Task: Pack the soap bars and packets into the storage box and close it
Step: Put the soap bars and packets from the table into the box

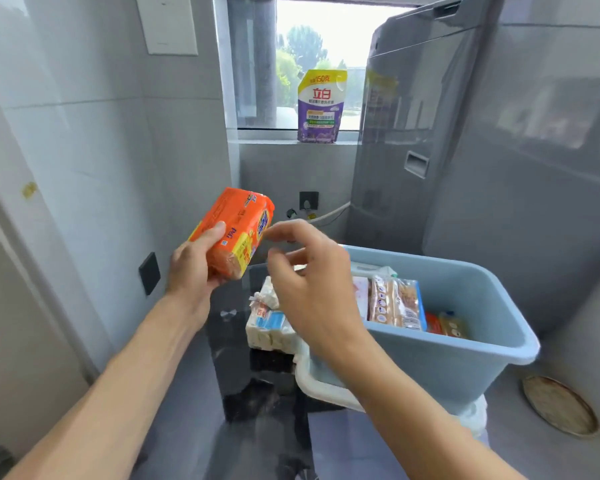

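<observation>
My left hand [193, 268] grips an orange soap packet [236, 230], held up in the air left of the box. My right hand [312, 282] hovers beside it with loosely curled fingers and holds nothing. The light blue storage box [465, 355] stands open at the right, with a beige soap packet [395, 303] and an orange packet [444, 323] inside. A pack of white soap bars [269, 329] lies on the dark surface just left of the box. A white lid [326, 389] lies under the box.
A purple and yellow detergent pouch [321, 107] stands on the window sill. A grey washing machine [413, 133] rises behind the box. A round metal drain cover [560, 405] sits on the floor at the right. Tiled walls close in on both sides.
</observation>
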A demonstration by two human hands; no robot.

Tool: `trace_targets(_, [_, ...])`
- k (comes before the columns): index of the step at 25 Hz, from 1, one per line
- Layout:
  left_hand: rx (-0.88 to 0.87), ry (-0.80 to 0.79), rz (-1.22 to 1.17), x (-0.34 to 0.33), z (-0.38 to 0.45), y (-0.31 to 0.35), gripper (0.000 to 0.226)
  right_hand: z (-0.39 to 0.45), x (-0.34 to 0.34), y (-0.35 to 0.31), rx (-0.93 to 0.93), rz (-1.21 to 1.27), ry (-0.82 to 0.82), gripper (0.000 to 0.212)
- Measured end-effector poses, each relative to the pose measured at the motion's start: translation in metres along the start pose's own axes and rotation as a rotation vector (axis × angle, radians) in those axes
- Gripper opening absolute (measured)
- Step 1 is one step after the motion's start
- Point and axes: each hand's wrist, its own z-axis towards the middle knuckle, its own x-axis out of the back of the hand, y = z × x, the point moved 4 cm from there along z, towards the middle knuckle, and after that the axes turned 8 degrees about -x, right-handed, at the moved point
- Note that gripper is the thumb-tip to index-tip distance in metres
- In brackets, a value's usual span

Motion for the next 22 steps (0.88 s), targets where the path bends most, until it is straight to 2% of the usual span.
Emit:
trace_targets(3, [0.034, -0.221, -0.064, -0.061, -0.034, 0.021, 0.035, 0.028, 0.062, 0.002, -0.214, -0.102, 0.063, 0.040])
trace_targets(5, [0.116, -0.404, -0.060, -0.107, -0.064, 0.018, 0.039, 0.035, 0.101, 0.025, -0.513, 0.086, -0.040, 0.047])
trace_targets(7, [0.106, -0.549, 0.077, -0.146, -0.090, 0.005, 0.039, 0.034, 0.133, 0.046, -0.725, 0.364, -0.071, 0.043])
trace_targets(9, [-0.038, -0.664, 0.285, -0.174, -0.105, -0.010, 0.036, 0.034, 0.164, 0.067, -0.762, 0.364, -0.002, 0.045])
trace_targets(12, [-0.185, -0.938, 0.593, -0.196, -0.114, -0.032, 0.043, 0.030, 0.198, 0.096, -0.774, 0.244, 0.055, 0.053])
trace_targets(15, [-0.380, -1.136, 1.088, -0.194, -0.115, -0.055, 0.042, 0.022, 0.214, 0.115, -0.812, 0.048, 0.111, 0.051])
trace_targets(17, [-0.523, -1.168, 1.241, -0.192, -0.117, -0.060, 0.051, 0.023, 0.213, 0.119, -0.753, -0.279, 0.055, 0.048])
trace_targets(19, [-0.561, -1.151, 1.249, -0.190, -0.119, -0.062, 0.055, 0.024, 0.208, 0.117, -0.731, -0.569, -0.019, 0.045])
trace_targets(22, [-0.617, -1.094, 1.240, -0.189, -0.121, -0.058, 0.053, 0.023, 0.205, 0.117, -0.748, -0.719, -0.051, 0.041])
